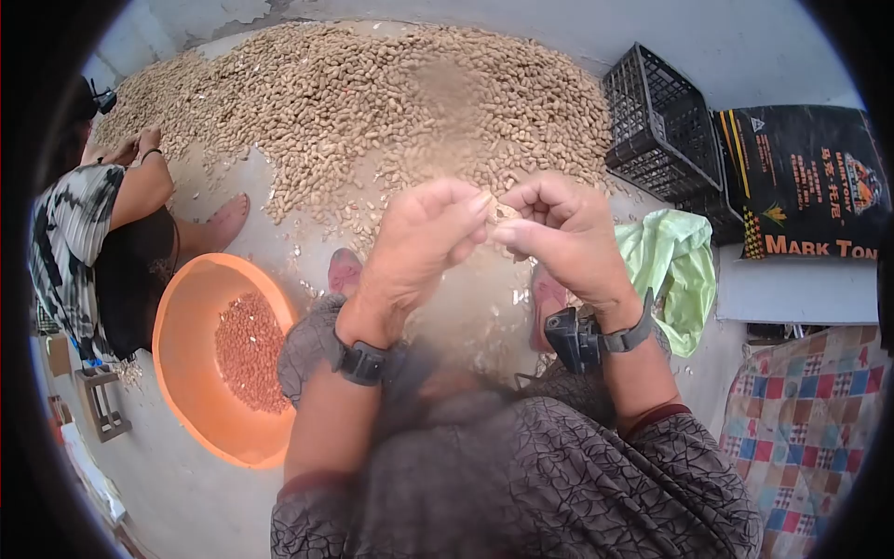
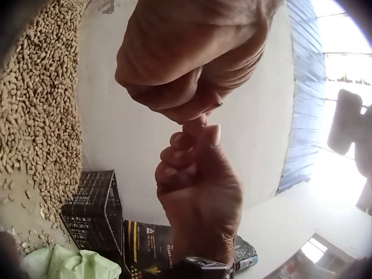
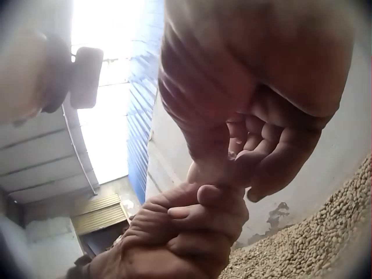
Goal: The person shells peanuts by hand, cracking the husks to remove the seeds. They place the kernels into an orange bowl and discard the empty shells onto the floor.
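Note:
Fingertips of both hands meet in front of the chest in the head view, around a small pale peanut (image 1: 504, 213). My left hand (image 1: 419, 238) pinches it from one side with thumb and forefinger. From the other side my right hand (image 1: 570, 238) pinches it, its other fingers curled in. The wrist views show the two hands tip to tip, with the fingers hiding most of the peanut. Beyond the hands spreads a large heap of unshelled peanuts (image 1: 345, 102). An orange basin (image 1: 182, 373) at the left holds red shelled kernels (image 1: 250, 349).
Another person (image 1: 102, 224) sits at the far left, hands at the heap. A black plastic crate (image 1: 656, 116), a black printed sack (image 1: 805, 177) and a light green bag (image 1: 675, 270) stand to the right. A checked cloth (image 1: 801, 429) lies at lower right. Shell bits litter the floor.

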A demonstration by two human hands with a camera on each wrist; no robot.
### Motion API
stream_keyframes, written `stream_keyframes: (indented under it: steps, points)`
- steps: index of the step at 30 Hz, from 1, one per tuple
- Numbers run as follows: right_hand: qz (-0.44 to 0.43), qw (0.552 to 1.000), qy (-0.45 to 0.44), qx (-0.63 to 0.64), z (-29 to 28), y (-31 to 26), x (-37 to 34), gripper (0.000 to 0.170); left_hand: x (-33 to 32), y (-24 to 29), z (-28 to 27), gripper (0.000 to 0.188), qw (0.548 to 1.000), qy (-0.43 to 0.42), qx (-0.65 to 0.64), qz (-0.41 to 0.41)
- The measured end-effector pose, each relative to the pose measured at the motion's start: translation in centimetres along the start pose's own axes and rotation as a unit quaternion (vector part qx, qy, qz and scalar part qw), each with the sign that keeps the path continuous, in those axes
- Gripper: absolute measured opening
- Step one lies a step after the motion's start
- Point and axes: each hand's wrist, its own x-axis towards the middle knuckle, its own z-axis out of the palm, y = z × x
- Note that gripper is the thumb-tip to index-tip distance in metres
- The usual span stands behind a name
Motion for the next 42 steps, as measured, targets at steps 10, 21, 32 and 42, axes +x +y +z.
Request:
stream_keyframes:
  steps: [10, 21, 32, 42]
  points:
    - [0.069, 0.956, 0.003, 0.285, -0.6, 1.8, -0.3, 0.014, 0.9, -1.0, 1.0, 0.02, 0.999, 0.002, -0.032, -0.038]
    - [-0.041, 0.991, 0.101, 0.074, 0.6, 1.7, -1.1, 0.015, 1.8, -3.3, 0.7, 0.023, 0.98, 0.013, -0.167, -0.104]
    - [-0.296, 0.909, 0.121, -0.267, 0.4, 0.6, -0.7, 0.018, 1.7, -2.3, 1.7, 0.021, 0.964, 0.052, -0.22, -0.141]
    - [-0.291, 0.898, 0.123, -0.305, 0.8, 0.9, -1.0, 0.018, 1.8, -2.2, 1.7, 0.031, 0.973, 0.05, -0.189, -0.122]
